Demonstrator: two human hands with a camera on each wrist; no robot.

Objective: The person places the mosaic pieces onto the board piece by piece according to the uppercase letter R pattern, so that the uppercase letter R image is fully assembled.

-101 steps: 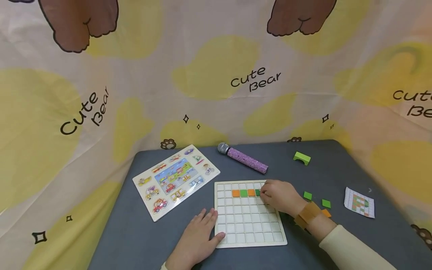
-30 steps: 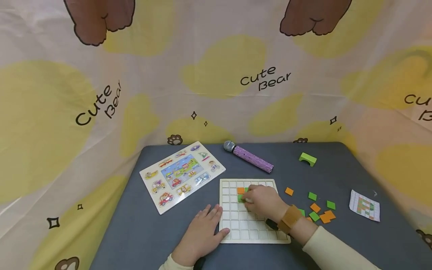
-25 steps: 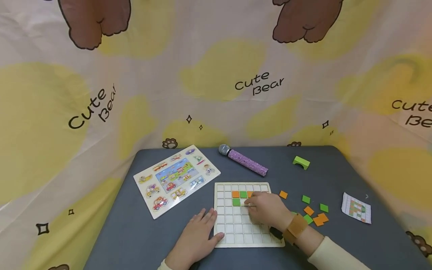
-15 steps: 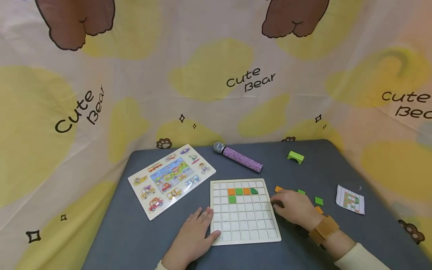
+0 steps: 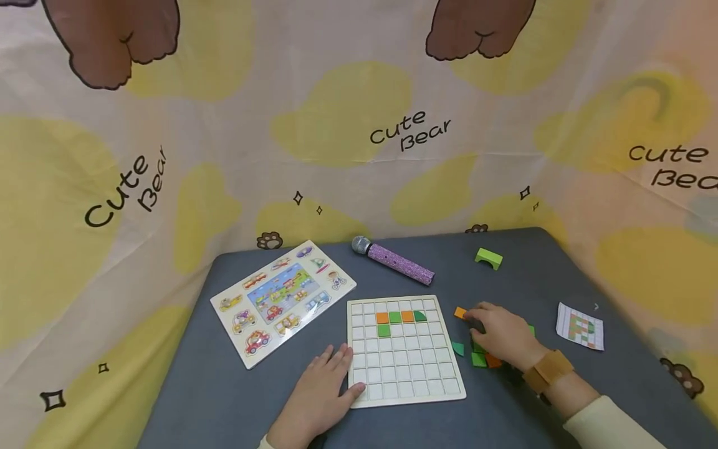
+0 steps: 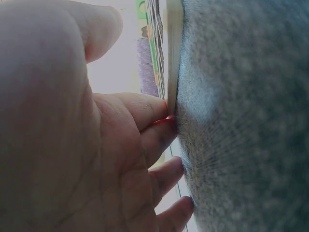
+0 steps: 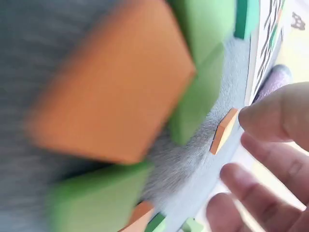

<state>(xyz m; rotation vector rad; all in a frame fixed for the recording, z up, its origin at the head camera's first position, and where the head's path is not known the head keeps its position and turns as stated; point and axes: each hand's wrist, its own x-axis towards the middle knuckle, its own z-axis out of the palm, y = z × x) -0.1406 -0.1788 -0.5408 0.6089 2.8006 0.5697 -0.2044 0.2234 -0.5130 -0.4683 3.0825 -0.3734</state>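
My left hand lies beside the white grid board, fingertips at its left edge and thumb on its lower left corner. In the left wrist view those fingers meet the board's side. An orange, a green and another orange tile sit in one row of the board, followed by a dark green rounded piece. Below the first orange one is a green tile. My right hand hovers over loose tiles, holding nothing, thumb and fingers apart near a lone orange tile.
Right of the board lie loose green tiles, orange tiles and a teal piece, partly under my hand. A pattern card, a green arch block, a purple microphone and a picture puzzle board surround them.
A green tile has come into the board's second row. My right hand has left the board and moved right, over the loose tiles. The left hand stays at the board's edge.
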